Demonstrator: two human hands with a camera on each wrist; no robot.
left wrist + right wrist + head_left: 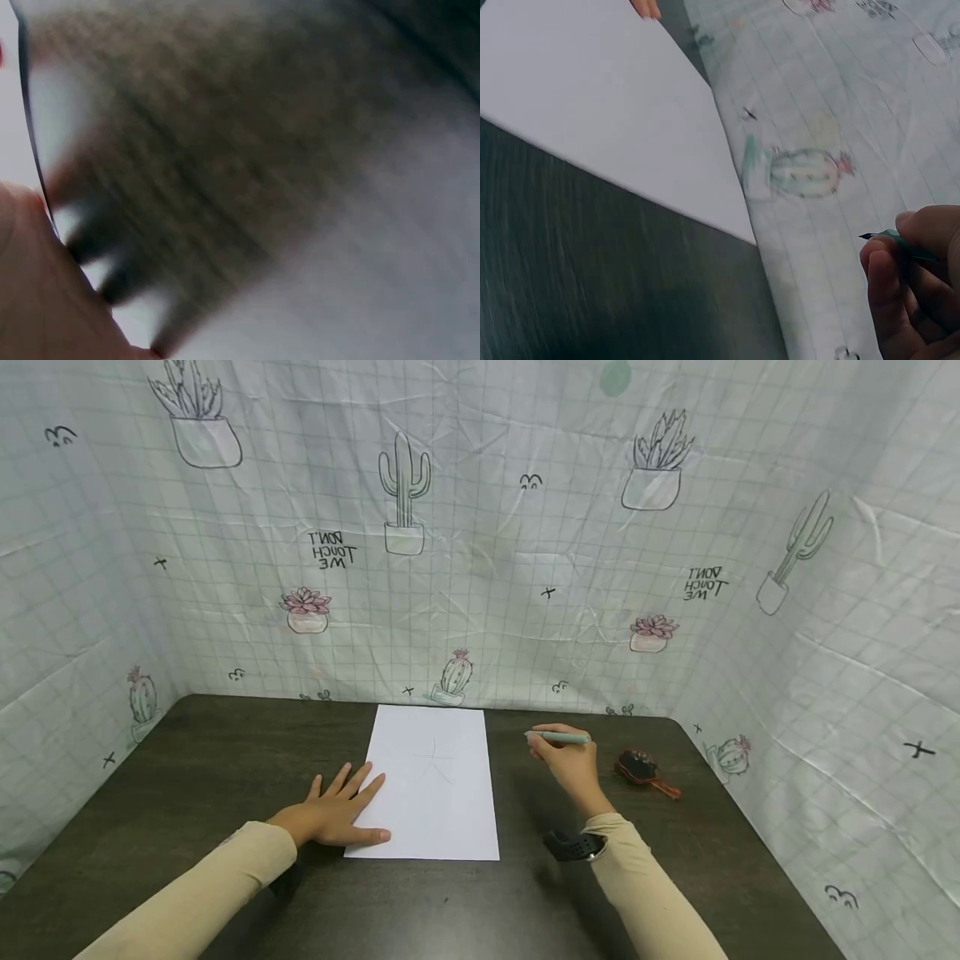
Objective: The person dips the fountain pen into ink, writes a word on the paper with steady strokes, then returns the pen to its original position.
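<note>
A white sheet of paper (pixel 431 814) lies on the dark table, with a few thin drawn lines (pixel 435 758) in its upper half. My left hand (pixel 337 810) rests with spread, straight fingers over the sheet's left edge, thumb on the paper. My right hand (pixel 572 764) is raised to the right of the sheet and pinches a pale green pen (pixel 562 737). In the right wrist view the pen's dark tip (pixel 865 236) pokes out past the fingertips, pointing left and apart from the paper. The left wrist view is mostly blurred tabletop with part of the hand (pixel 52 292).
A hairbrush (pixel 637 766) with dark bristles and a reddish-brown handle lies right of my right hand. The dark table (pixel 247 735) is walled at the back and sides by a cloth (pixel 480 568) printed with cacti and a grid.
</note>
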